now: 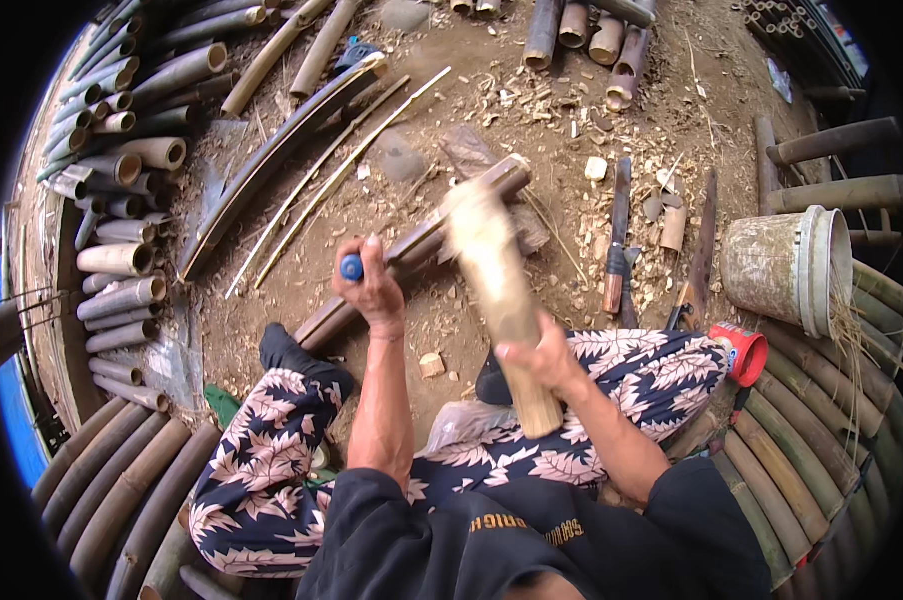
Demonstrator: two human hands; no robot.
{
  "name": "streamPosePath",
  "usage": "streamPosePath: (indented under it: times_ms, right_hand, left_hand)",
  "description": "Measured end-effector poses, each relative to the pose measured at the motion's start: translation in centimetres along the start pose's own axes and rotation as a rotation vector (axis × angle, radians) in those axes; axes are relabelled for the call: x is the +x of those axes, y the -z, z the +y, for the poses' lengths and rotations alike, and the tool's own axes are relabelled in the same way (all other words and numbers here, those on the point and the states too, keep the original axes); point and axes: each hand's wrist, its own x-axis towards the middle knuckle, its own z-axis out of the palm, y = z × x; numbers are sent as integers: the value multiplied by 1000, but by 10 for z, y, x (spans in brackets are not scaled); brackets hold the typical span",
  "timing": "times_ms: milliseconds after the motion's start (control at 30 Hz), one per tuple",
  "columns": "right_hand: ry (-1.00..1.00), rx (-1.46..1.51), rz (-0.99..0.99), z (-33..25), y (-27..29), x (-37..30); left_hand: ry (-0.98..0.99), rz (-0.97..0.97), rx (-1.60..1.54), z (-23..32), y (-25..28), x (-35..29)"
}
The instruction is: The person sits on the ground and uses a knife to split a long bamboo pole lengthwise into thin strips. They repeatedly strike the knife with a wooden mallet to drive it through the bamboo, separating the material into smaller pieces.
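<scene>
"While the right hand (544, 360) wraps firmly round a thick wooden mallet (502, 290) right of centre, what has the left hand (374, 295) got?"

"A blue-ended handle (352, 267), fingers closed tight about it, just left of centre."

"And the bamboo length (419, 245)?"

"Slanting through the middle of the frame, across a dark wood block (468, 152)."

"Is the mallet touching it?"

"I can't tell; its blurred upper end covers part of the bamboo."

"What else lies about?"

"A wooden-handled blade (621, 230) on the chip-strewn ground (452, 330), right of centre; a grimy bucket (772, 265) at the right edge; stacked bamboo tubes (117, 260), upper left."
</scene>
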Motion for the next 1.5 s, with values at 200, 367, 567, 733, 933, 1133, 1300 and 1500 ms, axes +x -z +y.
streamPosePath:
  times_ms: [200,367,567,733,933,1133,1300,1500]
  right_hand:
    - [182,396,423,-40,65,27]
    - [159,433,459,10,18,34]
    - [88,-177,-84,16,17,8]
    - [-66,-538,441,-36,57,65]
    - [-64,857,-325,-62,49,44]
    - [-29,845,182,-72,79,-10]
    - [11,469,250,-59,88,-66]
    - [29,407,321,-51,79,-121]
  left_hand:
    - [-57,-100,-317,13,-59,-2]
    - [-184,-253,-49,-15,-64,-22]
    - [-109,44,90,29,-8,6]
    - [-241,-225,60,104,-35,4]
    - [-934,-1034,603,123,-79,-87]
    - [-568,-1071,937,64,-41,-54]
    - [44,-889,1618,-54,85,40]
    - [251,-1099,847,-6,25,76]
